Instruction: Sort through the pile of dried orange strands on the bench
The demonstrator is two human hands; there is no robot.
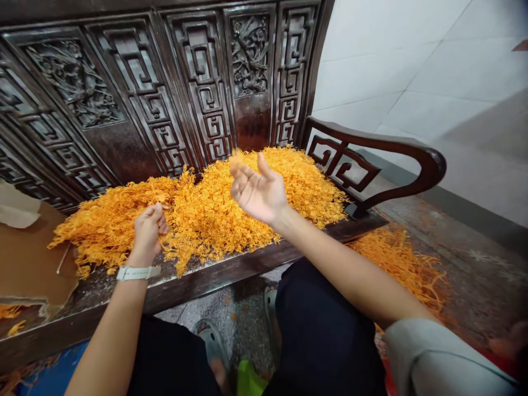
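One left hand (149,230), fingers curled together, contents unclear; right hand (262,193) palm up, thumb apart from fingers, blurred orange piece (236,159) by the fingertips; orange heap (218,220) between and beyond both.

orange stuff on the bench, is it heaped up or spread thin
Heaped up: the orange pieces form a thick mound on the bench, rising toward its carved back.

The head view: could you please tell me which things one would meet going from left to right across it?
Cardboard → left hand → right hand → curved wooden armrest.
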